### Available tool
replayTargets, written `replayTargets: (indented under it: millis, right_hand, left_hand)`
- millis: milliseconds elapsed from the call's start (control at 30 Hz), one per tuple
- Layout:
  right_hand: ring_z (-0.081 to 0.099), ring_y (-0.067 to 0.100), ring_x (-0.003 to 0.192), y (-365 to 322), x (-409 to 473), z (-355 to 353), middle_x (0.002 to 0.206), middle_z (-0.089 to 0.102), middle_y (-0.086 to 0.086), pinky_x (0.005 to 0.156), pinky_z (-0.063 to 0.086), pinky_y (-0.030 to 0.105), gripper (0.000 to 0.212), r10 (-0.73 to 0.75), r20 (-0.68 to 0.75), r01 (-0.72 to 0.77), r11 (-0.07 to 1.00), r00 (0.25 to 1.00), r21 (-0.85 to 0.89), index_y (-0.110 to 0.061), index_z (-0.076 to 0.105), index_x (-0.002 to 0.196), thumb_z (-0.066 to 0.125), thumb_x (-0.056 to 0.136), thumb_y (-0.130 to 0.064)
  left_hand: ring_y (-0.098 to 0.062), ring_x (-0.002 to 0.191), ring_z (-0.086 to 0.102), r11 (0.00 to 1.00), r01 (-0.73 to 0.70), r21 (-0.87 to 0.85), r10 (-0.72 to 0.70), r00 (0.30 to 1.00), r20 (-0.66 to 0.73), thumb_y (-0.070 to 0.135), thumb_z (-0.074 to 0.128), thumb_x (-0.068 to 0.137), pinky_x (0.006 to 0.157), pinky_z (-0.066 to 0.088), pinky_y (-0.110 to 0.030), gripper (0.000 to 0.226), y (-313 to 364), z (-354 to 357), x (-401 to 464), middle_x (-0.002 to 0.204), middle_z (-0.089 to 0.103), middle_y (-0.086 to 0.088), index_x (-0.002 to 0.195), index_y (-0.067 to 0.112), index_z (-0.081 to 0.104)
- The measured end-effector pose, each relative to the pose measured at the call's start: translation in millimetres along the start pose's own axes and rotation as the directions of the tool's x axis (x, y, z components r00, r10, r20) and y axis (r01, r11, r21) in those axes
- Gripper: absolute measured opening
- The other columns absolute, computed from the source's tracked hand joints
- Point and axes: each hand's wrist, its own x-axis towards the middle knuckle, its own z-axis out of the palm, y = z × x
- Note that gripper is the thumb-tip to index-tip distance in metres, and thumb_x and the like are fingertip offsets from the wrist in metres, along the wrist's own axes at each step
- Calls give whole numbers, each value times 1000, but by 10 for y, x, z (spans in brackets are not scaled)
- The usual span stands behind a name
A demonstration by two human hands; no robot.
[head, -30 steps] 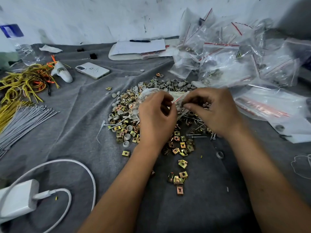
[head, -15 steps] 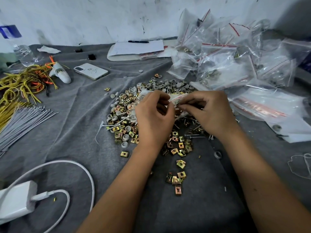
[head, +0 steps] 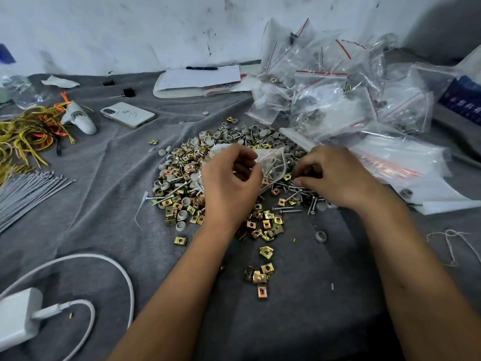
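Over the hardware pile (head: 179, 175), left hand (head: 230, 185) tight around zip bag (head: 273, 162); right hand (head: 338, 178) low, grip unclear.

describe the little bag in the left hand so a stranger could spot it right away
Find the heap of brass clips and grey caps on the grey cloth. Over its middle the left hand pinches a small clear zip bag. Unlike the bags piled at the right, it is the only one in hand, with a few long screws inside.
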Motion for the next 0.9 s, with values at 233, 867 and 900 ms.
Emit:
replayTargets:
  millis: [233,867,900]
  right_hand:
    - [58,2,81,-57,22,12,82,55,-20,64,37,19,3,-10,40,12,998,999,-60,-27,76,91,79,90,-27]
    - [69,-1,78,-295,-47,-50,85,73,-16,71,55,15,12,-128,-273,212,928,954,307,-21,80,96,81,86,-13]
    - [68,-3,76,-262,-51,-71,82,71,-17,67,52,11,11,-91,-293,186,930,952,316,-21,80,94,80,87,-13]
  left_hand:
    - [-12,70,66,998,53,-14,-53,999,6,-1,73,88,66,58,-29,10,-6,-22,-7,80,70,1,92,9,72]
    - [-12,75,67,992,-101,72,105,993,-45,4,73,83,67,58,-39,10,-50,-20,7,83,70,2,89,11,72]
    - [-12,74,67,992,-101,71,105,993,-48,4,73,83,66,58,-37,10,-53,-17,8,83,70,2,89,11,71]
